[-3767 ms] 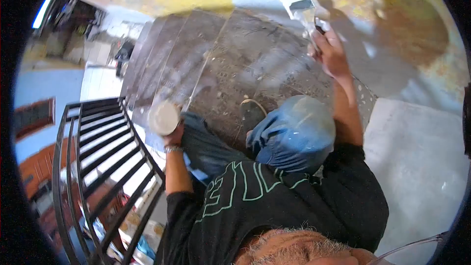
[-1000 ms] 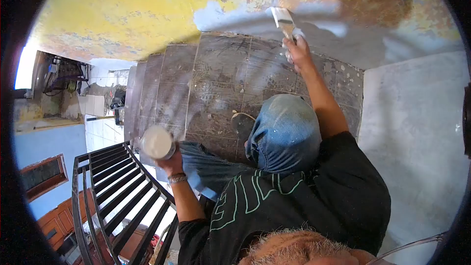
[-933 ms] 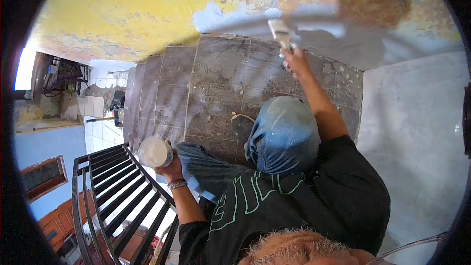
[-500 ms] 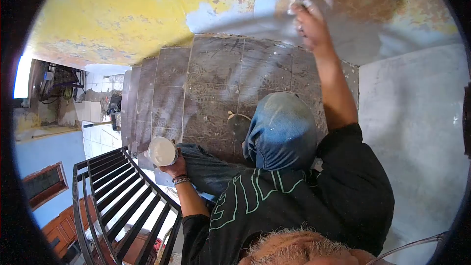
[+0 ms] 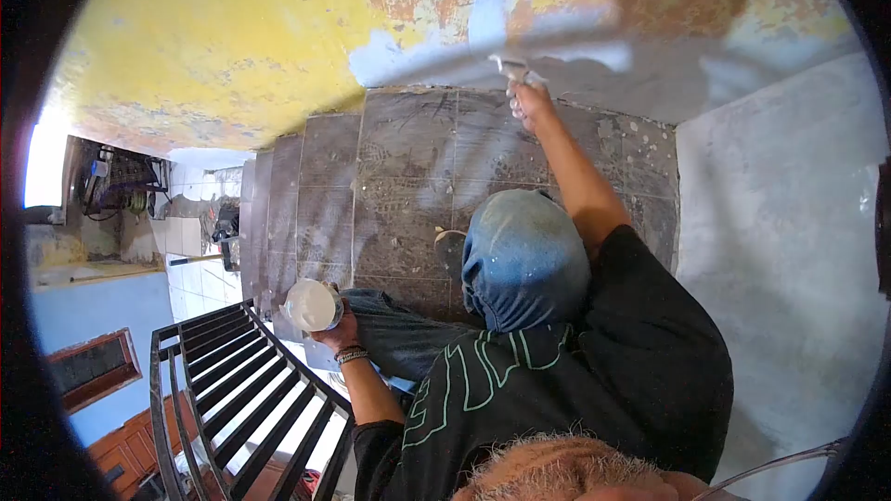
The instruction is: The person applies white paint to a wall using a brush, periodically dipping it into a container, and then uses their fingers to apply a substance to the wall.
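Note:
My right hand (image 5: pixel 531 104) is wrapped round the handle of a paintbrush (image 5: pixel 509 67), whose pale tip is at the lower part of the wall. Beside the brush, a wet-looking whitish-grey coat (image 5: pixel 575 48) covers part of the peeling yellow wall (image 5: pixel 232 28). My left hand (image 5: pixel 340 327), with a beaded bracelet at the wrist, grips a tub of off-white paint (image 5: pixel 312 305) from the side. That tub is held near the top of the black railing, beside my bent leg.
Dark, dusty floor tiles (image 5: pixel 404 195) lie in front of me, with steps (image 5: pixel 278 186) going down to the left. A black metal railing (image 5: pixel 251 380) is close on my left. At right stands a grey plastered wall (image 5: pixel 780 223).
My right hand has brought the paintbrush down and left, from higher on the wall to near its base. A whitish coat shows where it was. My left hand still holds the tub.

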A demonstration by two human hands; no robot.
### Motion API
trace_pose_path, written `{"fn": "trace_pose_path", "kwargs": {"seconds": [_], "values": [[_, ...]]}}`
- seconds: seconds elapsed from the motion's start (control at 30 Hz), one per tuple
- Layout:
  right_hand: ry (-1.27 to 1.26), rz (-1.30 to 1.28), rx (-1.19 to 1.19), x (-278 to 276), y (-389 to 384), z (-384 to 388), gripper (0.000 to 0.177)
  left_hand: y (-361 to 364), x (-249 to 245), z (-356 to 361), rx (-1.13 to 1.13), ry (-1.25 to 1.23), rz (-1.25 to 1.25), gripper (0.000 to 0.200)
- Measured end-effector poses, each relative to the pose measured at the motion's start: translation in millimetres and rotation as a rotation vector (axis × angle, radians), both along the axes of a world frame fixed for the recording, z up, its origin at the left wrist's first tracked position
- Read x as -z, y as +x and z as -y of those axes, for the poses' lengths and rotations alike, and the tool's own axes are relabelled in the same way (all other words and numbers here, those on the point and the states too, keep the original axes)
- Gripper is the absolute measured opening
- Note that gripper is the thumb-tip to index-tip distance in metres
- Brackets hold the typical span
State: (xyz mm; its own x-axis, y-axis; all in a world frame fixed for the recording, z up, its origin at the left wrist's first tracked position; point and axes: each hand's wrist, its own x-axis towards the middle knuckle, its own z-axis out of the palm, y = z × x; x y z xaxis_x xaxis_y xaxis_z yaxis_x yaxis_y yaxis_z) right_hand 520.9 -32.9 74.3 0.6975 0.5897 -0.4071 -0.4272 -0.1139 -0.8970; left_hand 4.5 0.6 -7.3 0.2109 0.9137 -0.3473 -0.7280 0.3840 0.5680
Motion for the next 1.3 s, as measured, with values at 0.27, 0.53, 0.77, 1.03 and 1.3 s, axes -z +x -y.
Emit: {"fn": "trace_pose_path", "kwargs": {"seconds": [0.27, 0.53, 0.77, 1.03, 1.3], "values": [[0.255, 0.459, 0.109, -222, -4, 7, 0.016, 11, -8, -1, -0.021, -0.039, -0.107, 0.063], [0.236, 0.259, 0.033, -158, -39, 32, 0.021, 0, -4, 2, -0.065, -0.098, -0.06, 0.062], [-0.087, -0.317, -0.066, 67, -35, 9, 0.008, 6, -17, 5, -0.043, -0.102, -0.177, 0.065], [0.136, -0.126, -0.066, -58, -19, -34, 0.006, 8, -6, 2, -0.072, -0.093, -0.08, 0.062], [0.457, 0.146, -0.14, -184, -60, -1, 0.015, 2, -2, -1, -0.096, -0.121, -0.016, 0.064]]}}
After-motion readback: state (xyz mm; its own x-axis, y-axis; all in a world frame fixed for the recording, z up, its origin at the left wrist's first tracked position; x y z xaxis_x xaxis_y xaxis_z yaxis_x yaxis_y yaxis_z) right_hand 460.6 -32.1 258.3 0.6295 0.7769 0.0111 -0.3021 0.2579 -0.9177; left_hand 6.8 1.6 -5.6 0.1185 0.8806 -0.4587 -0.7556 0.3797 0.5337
